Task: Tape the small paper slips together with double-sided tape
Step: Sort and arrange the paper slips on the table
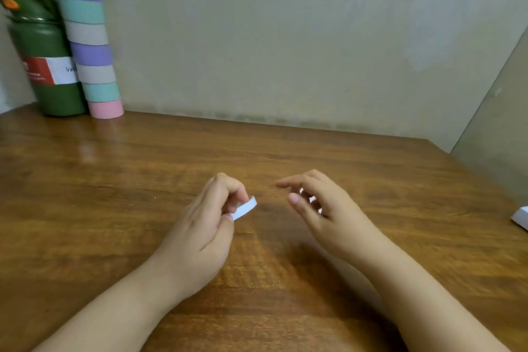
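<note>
Over the middle of the wooden table [114, 180], my left hand [205, 226] pinches a small white roll of double-sided tape [245, 208] between thumb and forefinger. A short gap to its right, my right hand [323, 208] hovers with forefinger and thumb stretched toward the roll. Its curled lower fingers tuck small white paper slips [313, 201] against the palm; the slips are mostly hidden. The two hands do not touch.
A green flask [48, 71] with a red and white label stands at the back left corner, next to a tall stack of pastel tape rolls [91, 46]. A white object [520, 218] lies at the right edge. A beige wall closes the back.
</note>
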The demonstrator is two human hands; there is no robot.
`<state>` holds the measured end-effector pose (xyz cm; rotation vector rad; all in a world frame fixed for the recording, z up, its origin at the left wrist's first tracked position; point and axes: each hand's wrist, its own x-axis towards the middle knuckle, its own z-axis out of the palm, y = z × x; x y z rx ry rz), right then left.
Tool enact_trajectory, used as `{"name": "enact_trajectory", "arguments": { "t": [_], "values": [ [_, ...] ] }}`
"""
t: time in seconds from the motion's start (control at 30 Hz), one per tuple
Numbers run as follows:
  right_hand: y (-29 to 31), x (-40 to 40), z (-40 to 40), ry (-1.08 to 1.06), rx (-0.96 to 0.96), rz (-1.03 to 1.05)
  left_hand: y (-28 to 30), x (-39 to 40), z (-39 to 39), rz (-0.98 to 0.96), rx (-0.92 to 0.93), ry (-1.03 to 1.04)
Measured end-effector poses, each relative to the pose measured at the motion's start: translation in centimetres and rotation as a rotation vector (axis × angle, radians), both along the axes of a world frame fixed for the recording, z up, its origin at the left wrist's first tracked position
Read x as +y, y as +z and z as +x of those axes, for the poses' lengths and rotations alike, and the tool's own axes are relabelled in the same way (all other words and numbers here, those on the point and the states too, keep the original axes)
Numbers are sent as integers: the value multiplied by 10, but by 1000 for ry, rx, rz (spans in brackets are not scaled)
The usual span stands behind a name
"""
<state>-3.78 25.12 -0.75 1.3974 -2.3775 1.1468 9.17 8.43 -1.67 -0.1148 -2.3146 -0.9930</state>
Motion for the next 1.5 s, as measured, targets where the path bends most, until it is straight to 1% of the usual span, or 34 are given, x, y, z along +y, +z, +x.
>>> {"name": "enact_trajectory", "arguments": {
  "t": [0.07, 0.13, 0.2, 0.27, 0.33, 0.4, 0.5, 0.6, 0.73, 0.8, 0.9, 0.97, 1.07, 1.17, 1.33, 1.4, 1.5],
  "values": [
    [-2, -10, 9, 168, -23, 82, 0, 4, 2, -17, 13, -32],
    [-3, -14, 10, 215, -11, 154, -1, 5, 2, -20, 14, -52],
    [-3, -13, 9, 199, -5, 200, -1, 4, 3, -6, 11, -62],
    [-2, -10, 12, 173, -64, 206, -1, 4, 3, -3, -11, -71],
    [-3, -5, 15, 144, -102, 221, -1, 3, 2, -3, -58, -73],
    [-3, -1, 16, 103, -86, 261, -1, -1, -1, -11, -123, -63],
    [-2, 3, 15, 21, 62, 302, 1, -5, -7, -116, -165, -23],
    [5, 1, 11, -79, 224, 320, 8, -15, -14, -151, -200, 108],
    [15, -13, -6, -177, 337, 319, 13, -37, -22, -214, -200, 301],
    [19, -26, -20, -214, 373, 355, 12, -45, -25, -260, -205, 377],
    [19, -48, -44, -234, 402, 431, 2, -51, -30, -290, -160, 462],
    [15, -61, -57, -240, 391, 487, -6, -53, -31, -289, -125, 493],
    [6, -76, -67, -235, 373, 561, -16, -59, -29, -311, -136, 487],
    [0, -84, -70, -200, 346, 569, -21, -65, -29, -335, -137, 469],
    [-6, -88, -71, -181, 290, 612, -24, -68, -31, -305, -152, 412],
    [-9, -86, -71, -182, 251, 597, -25, -68, -31, -301, -165, 397],
    [-9, -82, -70, -195, 198, 505, -24, -68, -31, -297, -174, 385]
  ]
}}
